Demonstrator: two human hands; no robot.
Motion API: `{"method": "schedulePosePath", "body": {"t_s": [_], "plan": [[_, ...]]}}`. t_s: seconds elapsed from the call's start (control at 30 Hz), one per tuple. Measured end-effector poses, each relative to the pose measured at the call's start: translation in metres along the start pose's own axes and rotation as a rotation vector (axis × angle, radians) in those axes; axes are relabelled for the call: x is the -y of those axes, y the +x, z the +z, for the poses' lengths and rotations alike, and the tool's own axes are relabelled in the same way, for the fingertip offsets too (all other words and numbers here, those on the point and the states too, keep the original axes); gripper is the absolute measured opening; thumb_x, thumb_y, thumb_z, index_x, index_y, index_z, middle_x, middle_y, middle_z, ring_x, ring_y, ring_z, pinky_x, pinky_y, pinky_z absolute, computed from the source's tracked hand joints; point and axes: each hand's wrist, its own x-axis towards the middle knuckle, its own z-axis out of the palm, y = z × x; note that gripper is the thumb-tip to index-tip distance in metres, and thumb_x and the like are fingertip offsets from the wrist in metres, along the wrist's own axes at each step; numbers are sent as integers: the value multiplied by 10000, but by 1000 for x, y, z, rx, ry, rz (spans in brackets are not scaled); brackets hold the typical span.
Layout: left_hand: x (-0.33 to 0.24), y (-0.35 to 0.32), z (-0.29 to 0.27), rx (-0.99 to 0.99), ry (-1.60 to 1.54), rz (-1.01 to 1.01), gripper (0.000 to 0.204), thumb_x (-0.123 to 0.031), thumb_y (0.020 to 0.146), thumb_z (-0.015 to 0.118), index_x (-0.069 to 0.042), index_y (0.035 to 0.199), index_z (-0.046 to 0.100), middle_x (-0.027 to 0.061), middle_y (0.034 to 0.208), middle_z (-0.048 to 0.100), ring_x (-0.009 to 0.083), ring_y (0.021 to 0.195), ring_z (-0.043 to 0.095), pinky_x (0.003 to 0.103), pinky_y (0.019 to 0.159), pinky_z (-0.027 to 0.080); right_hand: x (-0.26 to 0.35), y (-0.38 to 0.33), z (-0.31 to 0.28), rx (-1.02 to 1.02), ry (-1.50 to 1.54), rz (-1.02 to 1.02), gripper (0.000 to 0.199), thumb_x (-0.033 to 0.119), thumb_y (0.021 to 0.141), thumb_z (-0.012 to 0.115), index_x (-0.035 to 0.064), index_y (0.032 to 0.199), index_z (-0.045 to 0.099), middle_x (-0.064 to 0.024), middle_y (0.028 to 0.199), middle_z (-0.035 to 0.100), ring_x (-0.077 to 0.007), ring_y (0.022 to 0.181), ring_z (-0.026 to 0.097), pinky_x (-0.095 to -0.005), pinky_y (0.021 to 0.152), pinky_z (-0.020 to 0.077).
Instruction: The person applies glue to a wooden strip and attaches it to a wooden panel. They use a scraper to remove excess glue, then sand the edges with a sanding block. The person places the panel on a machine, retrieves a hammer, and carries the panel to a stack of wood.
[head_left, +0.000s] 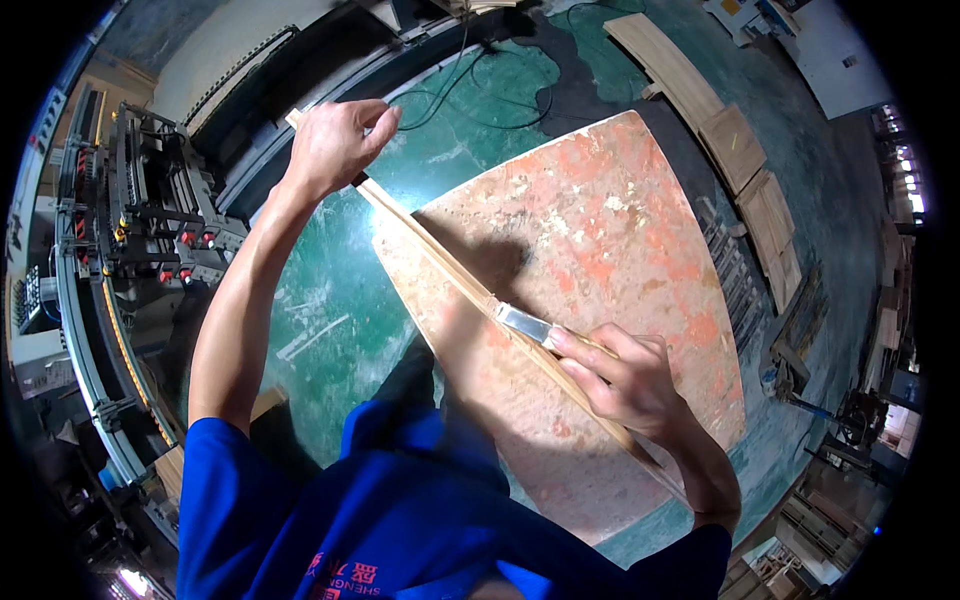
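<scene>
A long, narrow wooden strip (440, 255) runs slantwise above a worn board-like tabletop (590, 220) blotched with orange and cream. My left hand (338, 145) is closed around the strip's far left end, its thumb standing off to the right. In my right hand (625, 380) is a flat paintbrush (525, 324), gripped by the handle with a pale metal ferrule showing. The brush's bristle end touches the strip near its middle. The strip's near right end passes beneath my right wrist.
Machinery with rails and red knobs (180, 240) stands at the left. Wooden panels (733, 150) lie in a row on the right. Black cables (480, 115) trail over the green floor (320, 310) beyond the tabletop. A clamp-like metal tool (790, 370) is at the right.
</scene>
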Motion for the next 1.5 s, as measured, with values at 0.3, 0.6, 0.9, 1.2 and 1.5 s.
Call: {"method": "schedulePosePath", "body": {"t_s": [0.3, 0.6, 0.9, 1.2, 1.5], "plan": [[1, 1, -1, 29, 17, -12, 462, -436, 1042, 559, -53, 1005, 814, 163, 739, 741, 285, 652, 722, 421, 693, 579, -4, 0, -3, 15, 2, -76, 361, 25, 829, 808, 20, 1189, 768, -73, 779, 640, -173, 587, 619, -314, 499, 506], [9, 2, 6, -34, 19, 68, 494, -461, 1044, 601, -10, 1026, 802, 144, 605, 631, 231, 540, 616, 386, 587, 500, -9, 3, 3, -11, 85, -28, 369, 7, 839, 800, 23, 1206, 764, -87, 779, 656, -182, 611, 647, -340, 557, 543], [-1, 4, -1, 41, 59, 4, 475, -450, 1033, 556, -48, 984, 804, 174, 723, 720, 315, 651, 712, 446, 701, 570, -15, 3, 10, -94, 353, 183, 393, 39, 920, 743, 52, 1312, 729, -142, 859, 711, -234, 653, 670, -358, 637, 570], [4, 9, 2, 18, 32, 30, 481, -474, 1039, 575, -59, 1056, 816, 175, 751, 734, 303, 677, 721, 434, 711, 565, 33, -16, -12, -95, 56, 291, 357, 25, 906, 739, 57, 1261, 751, -97, 886, 679, -209, 644, 640, -341, 595, 560], [15, 26, -4, 142, -36, 329, 609, -431, 1107, 484, -1, 697, 620, 220, 559, 524, 419, 551, 574, 506, 585, 444, 118, -4, 73, -430, 63, 692, 451, -35, 865, 738, 41, 1308, 712, -102, 883, 681, -232, 718, 693, -354, 598, 556]]}}
